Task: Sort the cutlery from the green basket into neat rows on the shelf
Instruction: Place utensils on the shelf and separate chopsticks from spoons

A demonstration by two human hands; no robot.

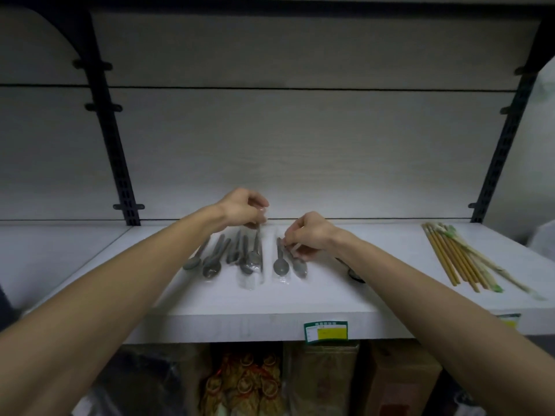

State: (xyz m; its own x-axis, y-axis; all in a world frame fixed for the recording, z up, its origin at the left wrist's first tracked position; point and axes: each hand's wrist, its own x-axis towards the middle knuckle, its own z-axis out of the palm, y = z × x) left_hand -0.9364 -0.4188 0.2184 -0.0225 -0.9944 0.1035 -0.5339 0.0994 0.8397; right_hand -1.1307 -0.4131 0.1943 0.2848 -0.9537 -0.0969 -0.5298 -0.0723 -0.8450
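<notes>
Several grey spoons point(213, 259) in clear wrappers lie side by side on the white shelf point(270, 313), bowls toward me. My left hand point(244, 208) pinches the handle end of a wrapped spoon point(255, 256) at the right of that group. My right hand point(309, 232) grips the handle of another wrapped spoon point(297, 265), beside a spoon point(280, 265) lying just left of it. A dark utensil point(354, 274) peeks out under my right forearm. The green basket is not in view.
Wooden chopsticks point(450, 256), some in paper sleeves, lie in a fanned row at the right of the shelf. Black slotted uprights point(117, 151) flank the back panel. A price label point(326, 331) sticks on the shelf's front edge. Packaged goods point(246, 382) sit below.
</notes>
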